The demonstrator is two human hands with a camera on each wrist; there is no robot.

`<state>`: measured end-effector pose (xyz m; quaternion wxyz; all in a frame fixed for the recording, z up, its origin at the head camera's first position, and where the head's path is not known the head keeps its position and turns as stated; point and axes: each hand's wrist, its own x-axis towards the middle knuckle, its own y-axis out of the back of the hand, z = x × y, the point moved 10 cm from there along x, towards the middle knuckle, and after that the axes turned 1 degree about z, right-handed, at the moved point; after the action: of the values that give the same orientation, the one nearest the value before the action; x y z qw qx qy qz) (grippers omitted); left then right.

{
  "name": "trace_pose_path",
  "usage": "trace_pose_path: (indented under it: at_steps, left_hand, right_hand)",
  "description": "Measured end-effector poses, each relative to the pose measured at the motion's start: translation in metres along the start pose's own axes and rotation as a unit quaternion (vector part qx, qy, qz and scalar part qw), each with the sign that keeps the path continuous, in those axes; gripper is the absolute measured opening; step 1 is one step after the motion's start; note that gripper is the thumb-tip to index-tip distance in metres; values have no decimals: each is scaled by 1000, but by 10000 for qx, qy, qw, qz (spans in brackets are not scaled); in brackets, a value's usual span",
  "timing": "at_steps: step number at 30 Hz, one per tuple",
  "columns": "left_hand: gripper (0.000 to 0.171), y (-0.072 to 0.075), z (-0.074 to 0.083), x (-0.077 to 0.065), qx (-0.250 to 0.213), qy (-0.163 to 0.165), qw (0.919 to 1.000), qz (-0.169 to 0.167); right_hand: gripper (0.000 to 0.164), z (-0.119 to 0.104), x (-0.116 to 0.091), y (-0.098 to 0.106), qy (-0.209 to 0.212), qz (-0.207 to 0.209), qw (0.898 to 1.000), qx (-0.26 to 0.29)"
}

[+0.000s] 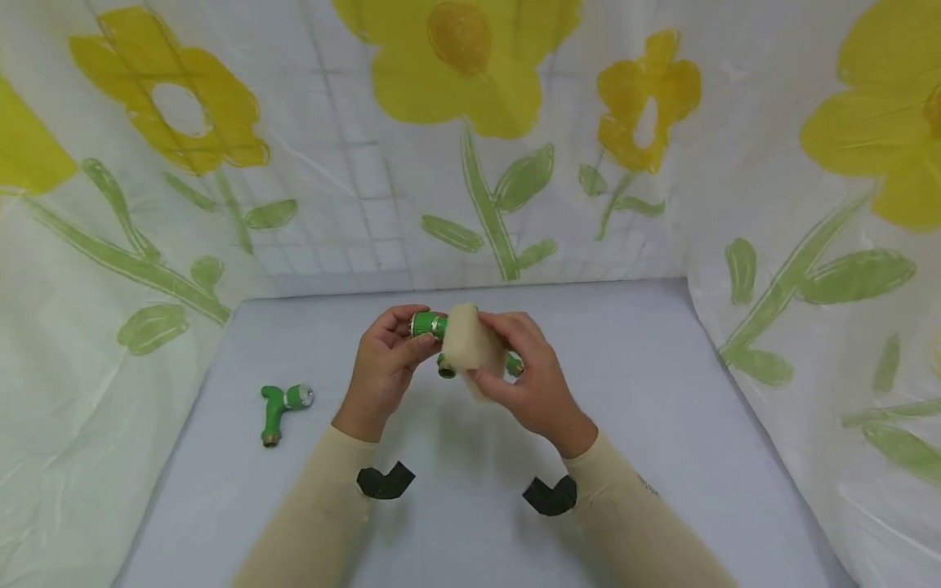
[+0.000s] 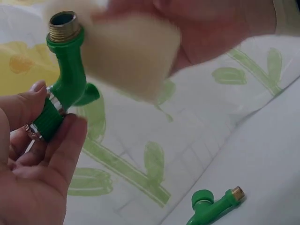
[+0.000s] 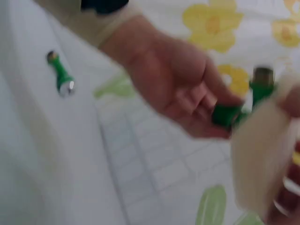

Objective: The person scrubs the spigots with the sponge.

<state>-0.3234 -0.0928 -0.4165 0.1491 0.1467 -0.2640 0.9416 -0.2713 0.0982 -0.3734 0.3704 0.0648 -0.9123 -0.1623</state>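
My left hand (image 1: 378, 367) pinches the green tap (image 2: 71, 79) by its collar (image 2: 48, 121), likely baring the rest for the sponge (image 1: 461, 343) my right hand (image 1: 535, 380) grips beside it!

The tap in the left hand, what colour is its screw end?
The screw end is brassy gold, clearest in the left wrist view.

no readable words or numbers, small dark marking (image 1: 648, 486) on the right sleeve (image 1: 638, 523), behind the grip of the right hand (image 1: 535, 380), too small to read
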Motion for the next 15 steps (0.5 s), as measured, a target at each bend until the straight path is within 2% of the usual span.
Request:
trace_pose_path:
  at_steps: [2,4,6,9,11,12,15]
  left_hand:
    - [33,-3,-2,-1,-24,70,9999,-93]
    - [33,-4,-5,-1,-21,151,9998,-146]
    - [32,-3,-6,-2,-9,180,9998,-73]
    - [32,2,-4,-2,9,140,9998,148]
    - [32,3,-2,-2,-1,141,9996,258]
    - [32,3,-2,-1,8,171,9995,268]
    - [33,1,-5,-2,18,353,9991,216]
  right_hand:
    - [62,9,1,8,-179,355,9980,-486]
    - [62,16,-2,11,-399,509,9956,-671]
    - [62,16,-5,7,-475,359,9971,-474]
    - [64,3,-8,-8,-264,-234,9992,205]
    - [64,-4,-6,-12,-96,-461,9979,434]
    - [64,-6,-5,-12,-36,-447,9980,450]
    - [65,2,0,-3,-115,-37,9999,54]
